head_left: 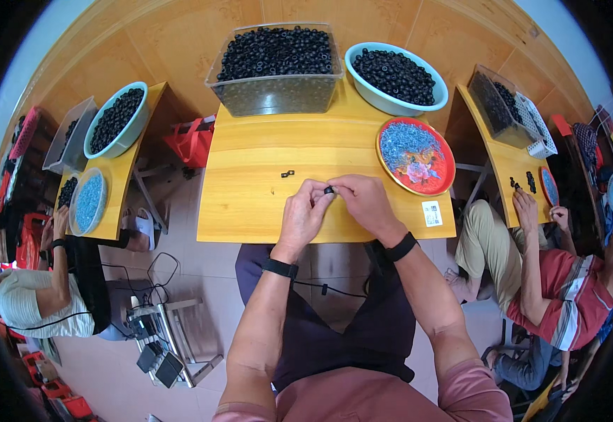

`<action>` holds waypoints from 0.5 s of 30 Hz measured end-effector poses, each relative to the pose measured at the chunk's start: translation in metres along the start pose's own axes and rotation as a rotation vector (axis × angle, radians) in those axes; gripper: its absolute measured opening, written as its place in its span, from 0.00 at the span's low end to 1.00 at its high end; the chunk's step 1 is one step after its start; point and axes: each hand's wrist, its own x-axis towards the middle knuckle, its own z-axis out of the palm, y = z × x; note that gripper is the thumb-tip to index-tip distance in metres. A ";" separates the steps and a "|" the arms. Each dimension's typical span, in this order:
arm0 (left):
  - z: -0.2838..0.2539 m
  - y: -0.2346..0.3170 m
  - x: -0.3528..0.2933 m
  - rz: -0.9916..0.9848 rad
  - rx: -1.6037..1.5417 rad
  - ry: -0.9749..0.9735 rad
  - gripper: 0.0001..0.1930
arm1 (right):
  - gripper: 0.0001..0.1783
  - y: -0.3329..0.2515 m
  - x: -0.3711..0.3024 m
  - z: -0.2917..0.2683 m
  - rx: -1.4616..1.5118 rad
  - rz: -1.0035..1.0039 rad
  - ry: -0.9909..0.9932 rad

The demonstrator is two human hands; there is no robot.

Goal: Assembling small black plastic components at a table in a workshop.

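Toward the near edge of the yellow worktop (243, 162), left hand (302, 216) and right hand (368, 202) basically meet, fingers pinched narrow on one small black piece (330, 190) between them. Couple of loose black pieces (287, 174) lie just beyond. Off to the right sits a round red tray (453, 167) of tiny bluish bits; clear bin (278, 98) and pale blue basin (408, 109) at the back, both heaped with black rings (394, 76).
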 end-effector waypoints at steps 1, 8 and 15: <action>0.000 -0.002 0.000 0.015 -0.020 0.006 0.07 | 0.10 0.000 0.000 0.001 0.006 0.003 -0.002; 0.001 0.001 -0.001 0.007 -0.115 0.009 0.08 | 0.11 0.001 0.002 -0.001 0.034 0.037 -0.049; 0.000 0.010 0.000 -0.080 -0.090 0.020 0.06 | 0.09 -0.007 0.003 0.006 -0.002 -0.017 -0.052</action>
